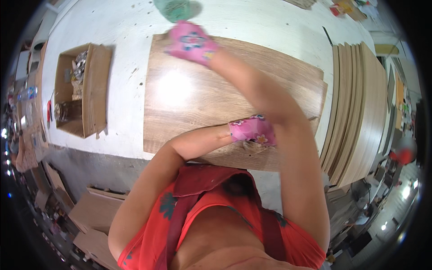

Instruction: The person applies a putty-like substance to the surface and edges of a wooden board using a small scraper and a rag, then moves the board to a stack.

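A wood-grain panel [198, 99] lies flat on the white tabletop [121, 45], its near edge pinned under the gloved left hand [253, 131], pressed down flat on a scrap of cloth. At the panel's far corner the gloved right hand [191, 42] is laid spread open, beside a green rag [173, 9]. A stack of similar panels [360, 112] is ranged along the right edge, so much appears left to handle.

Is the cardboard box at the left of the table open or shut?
Open. The cardboard box has its flaps folded outward, and loose items show inside it, too small to identify. It sits on the white table.
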Demonstrator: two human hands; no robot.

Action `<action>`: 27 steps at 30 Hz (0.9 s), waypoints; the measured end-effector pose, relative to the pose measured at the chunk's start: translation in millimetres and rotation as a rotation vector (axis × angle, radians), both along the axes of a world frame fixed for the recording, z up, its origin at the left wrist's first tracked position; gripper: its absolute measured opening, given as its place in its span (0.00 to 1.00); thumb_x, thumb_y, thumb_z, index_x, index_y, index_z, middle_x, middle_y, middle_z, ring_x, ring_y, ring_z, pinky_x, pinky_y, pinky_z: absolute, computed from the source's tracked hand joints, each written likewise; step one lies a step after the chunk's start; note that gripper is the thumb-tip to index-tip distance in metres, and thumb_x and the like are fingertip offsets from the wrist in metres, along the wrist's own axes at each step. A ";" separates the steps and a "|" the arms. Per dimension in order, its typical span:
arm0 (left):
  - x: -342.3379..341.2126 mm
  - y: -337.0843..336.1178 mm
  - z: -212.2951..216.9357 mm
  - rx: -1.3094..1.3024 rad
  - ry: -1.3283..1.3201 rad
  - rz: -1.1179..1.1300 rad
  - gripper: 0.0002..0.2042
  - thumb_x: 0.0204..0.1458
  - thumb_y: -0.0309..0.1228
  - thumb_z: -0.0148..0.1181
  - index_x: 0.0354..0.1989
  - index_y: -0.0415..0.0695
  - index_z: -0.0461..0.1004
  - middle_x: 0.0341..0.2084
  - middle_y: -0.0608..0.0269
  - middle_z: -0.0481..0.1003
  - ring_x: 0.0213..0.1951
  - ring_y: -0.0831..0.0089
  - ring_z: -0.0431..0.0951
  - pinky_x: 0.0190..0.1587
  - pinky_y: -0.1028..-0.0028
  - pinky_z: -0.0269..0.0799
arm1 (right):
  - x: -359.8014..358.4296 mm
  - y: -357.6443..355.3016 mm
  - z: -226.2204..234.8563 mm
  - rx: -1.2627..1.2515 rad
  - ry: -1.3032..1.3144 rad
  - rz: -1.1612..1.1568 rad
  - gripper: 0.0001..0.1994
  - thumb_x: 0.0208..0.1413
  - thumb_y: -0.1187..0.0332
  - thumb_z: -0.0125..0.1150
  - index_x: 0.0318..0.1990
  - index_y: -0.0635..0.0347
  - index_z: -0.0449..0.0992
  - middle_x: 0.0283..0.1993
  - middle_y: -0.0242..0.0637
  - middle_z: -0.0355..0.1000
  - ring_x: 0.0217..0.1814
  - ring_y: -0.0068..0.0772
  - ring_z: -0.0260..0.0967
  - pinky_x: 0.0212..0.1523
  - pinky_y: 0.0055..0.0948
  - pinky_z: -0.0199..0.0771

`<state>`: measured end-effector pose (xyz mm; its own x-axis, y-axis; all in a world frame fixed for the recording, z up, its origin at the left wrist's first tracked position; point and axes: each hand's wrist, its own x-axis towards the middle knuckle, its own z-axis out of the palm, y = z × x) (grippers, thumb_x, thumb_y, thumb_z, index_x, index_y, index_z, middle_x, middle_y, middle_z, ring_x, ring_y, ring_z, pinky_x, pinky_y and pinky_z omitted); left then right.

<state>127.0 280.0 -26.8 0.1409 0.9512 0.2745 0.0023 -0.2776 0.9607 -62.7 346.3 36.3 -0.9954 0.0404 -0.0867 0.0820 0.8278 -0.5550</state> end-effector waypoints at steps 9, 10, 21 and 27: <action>-10.4 6.5 10.2 -0.177 0.188 -0.184 0.19 0.37 0.26 0.65 0.43 0.46 0.78 0.41 0.57 0.76 0.47 0.60 0.73 0.54 0.64 0.66 | 39.5 33.4 8.1 0.053 -0.002 -0.108 0.19 0.47 0.56 0.58 0.37 0.63 0.82 0.42 0.52 0.76 0.43 0.47 0.76 0.47 0.41 0.76; -9.9 11.3 12.4 -0.079 0.248 -0.195 0.19 0.37 0.26 0.65 0.43 0.46 0.78 0.41 0.58 0.75 0.48 0.60 0.72 0.55 0.64 0.65 | 65.9 48.5 5.8 0.029 -0.032 -0.132 0.19 0.47 0.56 0.58 0.37 0.63 0.82 0.42 0.51 0.77 0.44 0.46 0.76 0.48 0.41 0.76; -1.9 12.2 13.0 0.109 0.102 -0.076 0.10 0.35 0.28 0.64 0.30 0.51 0.81 0.31 0.68 0.79 0.42 0.66 0.75 0.50 0.66 0.67 | 379.5 215.1 24.2 0.493 -0.294 -0.822 0.27 0.47 0.58 0.63 0.54 0.63 0.73 0.53 0.56 0.70 0.57 0.55 0.68 0.60 0.41 0.67; -1.9 10.4 14.9 0.068 0.062 -0.087 0.10 0.33 0.27 0.65 0.28 0.47 0.81 0.29 0.61 0.79 0.35 0.60 0.77 0.40 0.64 0.71 | 317.7 187.7 19.7 0.215 -0.275 -0.669 0.29 0.49 0.58 0.63 0.58 0.60 0.71 0.58 0.54 0.68 0.59 0.53 0.67 0.61 0.40 0.68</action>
